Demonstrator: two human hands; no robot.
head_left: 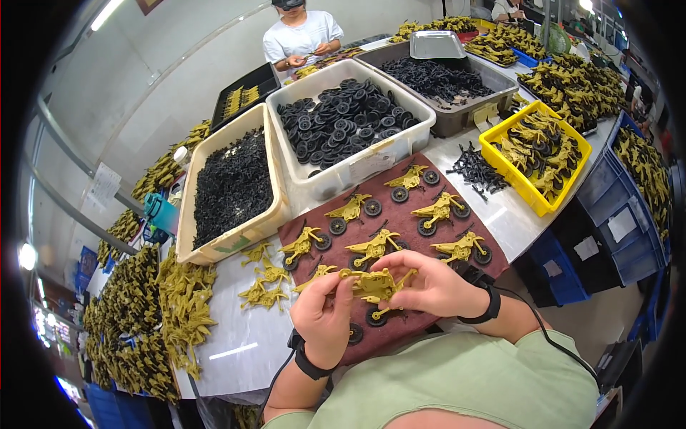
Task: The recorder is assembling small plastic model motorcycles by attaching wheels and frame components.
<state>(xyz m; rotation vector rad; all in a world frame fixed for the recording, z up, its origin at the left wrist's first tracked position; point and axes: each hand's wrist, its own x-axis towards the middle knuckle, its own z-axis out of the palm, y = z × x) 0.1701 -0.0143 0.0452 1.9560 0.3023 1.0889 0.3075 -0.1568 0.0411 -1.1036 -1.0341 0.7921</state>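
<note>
Both hands hold a yellow plastic toy motorcycle body [376,285] just above a dark red cloth [409,330]. My left hand [323,314] pinches its left end between thumb and fingers. At the other end, my right hand [437,284] grips it with thumb and fingertips. Around them on the cloth lie several yellow toy motorcycles [373,247] in loose rows, with black wheels [337,226] at their ends. A wheel [375,317] shows partly below the held body. My fingers hide parts of the held piece.
Beyond the cloth stand a white tub [357,171] of black wheels, a cream tub [281,196] of small black parts and a grey tub [457,125]. A yellow basket [549,207] holds toy motorcycles at right. Yellow parts [187,300] pile up at left. A person [304,39] works opposite.
</note>
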